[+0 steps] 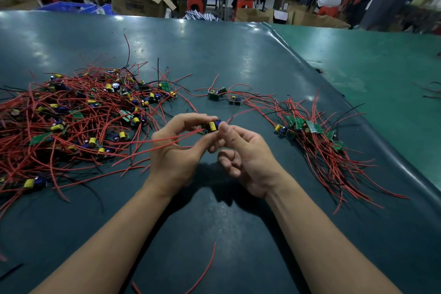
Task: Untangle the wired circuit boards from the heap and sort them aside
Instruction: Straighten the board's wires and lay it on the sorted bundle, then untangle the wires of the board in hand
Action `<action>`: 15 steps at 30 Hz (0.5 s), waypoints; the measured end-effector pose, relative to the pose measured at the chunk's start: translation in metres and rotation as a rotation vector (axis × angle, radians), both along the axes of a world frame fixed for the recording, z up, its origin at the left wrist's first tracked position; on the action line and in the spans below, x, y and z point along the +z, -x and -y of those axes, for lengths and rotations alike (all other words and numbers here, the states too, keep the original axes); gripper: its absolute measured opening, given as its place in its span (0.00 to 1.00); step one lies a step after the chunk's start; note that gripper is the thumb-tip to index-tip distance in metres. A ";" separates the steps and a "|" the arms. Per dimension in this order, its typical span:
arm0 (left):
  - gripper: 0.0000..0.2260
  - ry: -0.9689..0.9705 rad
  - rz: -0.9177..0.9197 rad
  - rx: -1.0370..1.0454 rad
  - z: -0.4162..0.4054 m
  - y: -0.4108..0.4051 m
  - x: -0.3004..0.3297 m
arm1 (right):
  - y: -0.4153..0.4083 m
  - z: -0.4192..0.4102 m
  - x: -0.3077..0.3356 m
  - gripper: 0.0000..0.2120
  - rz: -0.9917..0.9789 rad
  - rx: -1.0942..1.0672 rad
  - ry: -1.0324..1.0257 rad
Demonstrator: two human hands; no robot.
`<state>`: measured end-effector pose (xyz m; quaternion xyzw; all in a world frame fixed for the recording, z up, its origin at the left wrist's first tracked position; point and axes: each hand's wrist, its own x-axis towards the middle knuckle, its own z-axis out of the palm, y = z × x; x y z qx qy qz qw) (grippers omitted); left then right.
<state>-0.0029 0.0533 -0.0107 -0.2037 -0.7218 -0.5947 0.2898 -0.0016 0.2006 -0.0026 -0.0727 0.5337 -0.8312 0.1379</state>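
Loose red wire (pixel 202 272) lies nearest on the dark table (pixel 238 234). Both hands pinch one small circuit board (pixel 212 126) mid-table: left hand (pixel 175 150) and right hand (pixel 245 157). Tangled heap (pixel 78 114) sits left, sorted pile (pixel 312 136) right.

You hold a board (pixel 212 126) with a yellow capacitor and red wires; your heap (pixel 78 114) shows red wires, green boards, on a dark teal bench (pixel 214 55).

Two hands hold one little board.
Left hand (pixel 174 150) and right hand (pixel 243 150) pinch the board (pixel 212 126) above the surface (pixel 214 55).
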 end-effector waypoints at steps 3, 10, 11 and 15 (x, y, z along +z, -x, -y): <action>0.09 -0.203 0.153 -0.083 -0.002 0.005 0.000 | -0.002 0.002 0.002 0.04 0.009 -0.040 0.138; 0.22 -0.518 0.572 -0.363 0.000 0.010 0.004 | -0.003 0.020 -0.006 0.13 -0.270 -0.291 -0.094; 0.22 -0.547 0.624 -0.405 0.000 0.010 0.005 | -0.003 0.021 -0.007 0.12 -0.356 -0.354 -0.169; 0.09 -0.559 0.690 -0.491 0.003 0.012 0.008 | -0.003 0.020 -0.009 0.07 -0.567 -0.460 -0.389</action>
